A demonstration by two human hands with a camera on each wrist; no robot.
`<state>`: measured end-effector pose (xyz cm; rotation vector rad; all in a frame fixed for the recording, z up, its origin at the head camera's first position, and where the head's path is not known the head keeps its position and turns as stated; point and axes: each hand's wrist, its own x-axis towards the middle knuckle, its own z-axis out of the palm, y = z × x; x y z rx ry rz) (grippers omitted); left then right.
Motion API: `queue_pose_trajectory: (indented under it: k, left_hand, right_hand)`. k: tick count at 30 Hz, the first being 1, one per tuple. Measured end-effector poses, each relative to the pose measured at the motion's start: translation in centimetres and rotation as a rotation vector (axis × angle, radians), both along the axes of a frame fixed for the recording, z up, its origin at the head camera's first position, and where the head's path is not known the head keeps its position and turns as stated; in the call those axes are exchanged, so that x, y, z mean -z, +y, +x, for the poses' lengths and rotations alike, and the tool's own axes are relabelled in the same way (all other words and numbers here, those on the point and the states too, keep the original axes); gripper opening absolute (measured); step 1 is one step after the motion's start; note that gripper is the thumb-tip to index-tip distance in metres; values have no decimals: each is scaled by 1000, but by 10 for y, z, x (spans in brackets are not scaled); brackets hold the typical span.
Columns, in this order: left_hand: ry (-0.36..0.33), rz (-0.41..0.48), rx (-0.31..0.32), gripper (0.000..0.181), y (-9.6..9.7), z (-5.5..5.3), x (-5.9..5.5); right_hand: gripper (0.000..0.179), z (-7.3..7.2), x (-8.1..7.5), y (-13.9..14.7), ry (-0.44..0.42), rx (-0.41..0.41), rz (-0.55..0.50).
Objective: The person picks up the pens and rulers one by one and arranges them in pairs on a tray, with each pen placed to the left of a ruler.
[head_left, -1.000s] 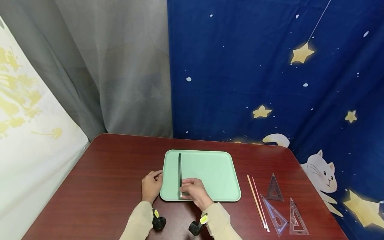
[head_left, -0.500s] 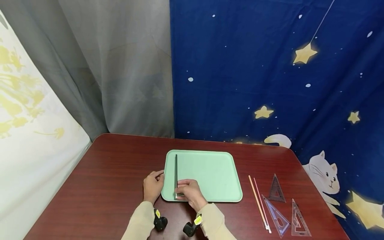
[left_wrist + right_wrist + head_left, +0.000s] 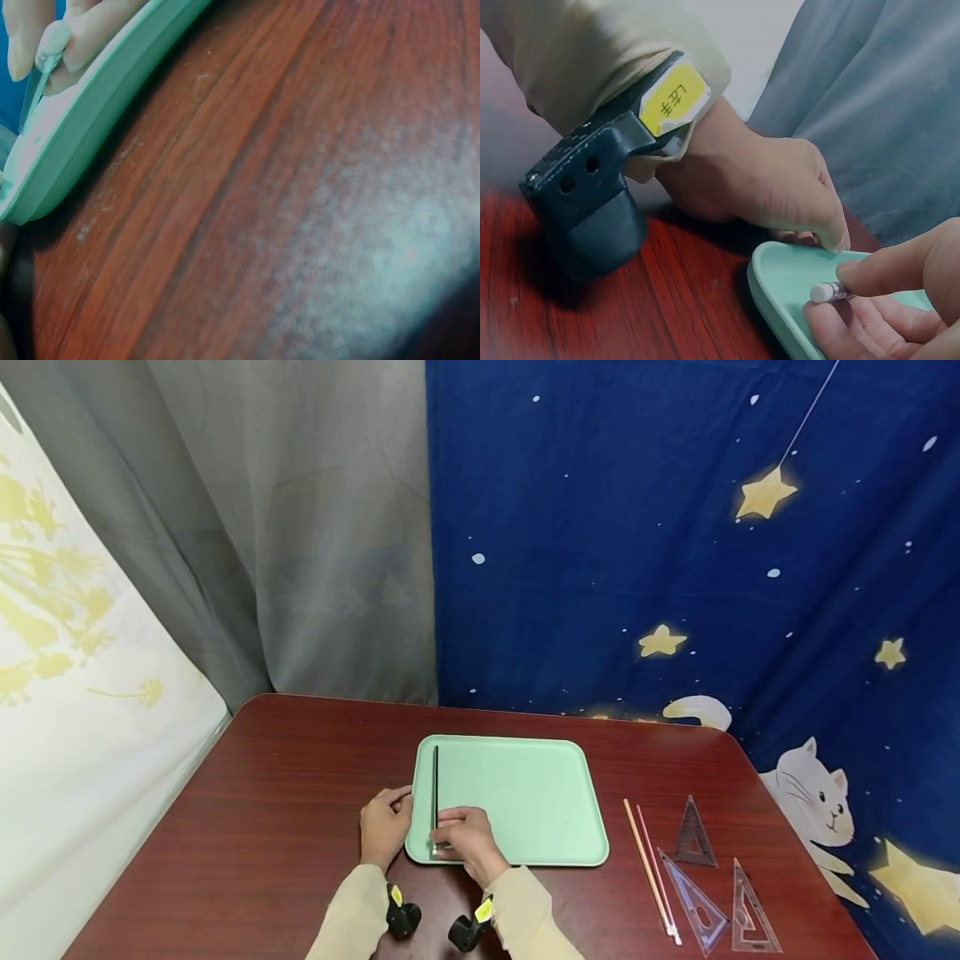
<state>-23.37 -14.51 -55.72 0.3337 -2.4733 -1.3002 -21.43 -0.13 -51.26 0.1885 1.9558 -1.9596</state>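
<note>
A mint-green tray (image 3: 525, 793) lies on the dark red table (image 3: 285, 793). A thin dark pencil (image 3: 435, 781) lies lengthwise in the tray, close to its left rim. My right hand (image 3: 459, 837) pinches the pencil's near end. In the right wrist view its white eraser tip (image 3: 825, 292) shows between thumb and forefinger (image 3: 889, 268). My left hand (image 3: 382, 825) holds the tray's left near rim, with its fingertips curled onto the edge (image 3: 832, 240). The left wrist view shows the tray's rim (image 3: 97, 105) from the side and the pinching fingers (image 3: 82, 30) above it.
To the right of the tray, two slim pencils, orange and pink (image 3: 647, 860), lie side by side on the table. Beside them are three clear set squares (image 3: 693, 837) (image 3: 693, 902) (image 3: 753, 914). Curtains hang behind the table's far edge.
My right hand has slid the pencil's near end leftward, so the pencil now lies nearer the tray's left rim. The left hand has stayed on the rim.
</note>
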Motion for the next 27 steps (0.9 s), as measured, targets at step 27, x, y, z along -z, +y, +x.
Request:
queue_pose_trajectory:
  k: [27]
  left_hand:
    - [13, 3, -6, 20, 0, 2, -2]
  right_hand:
    - [20, 4, 0, -13, 80, 34, 164]
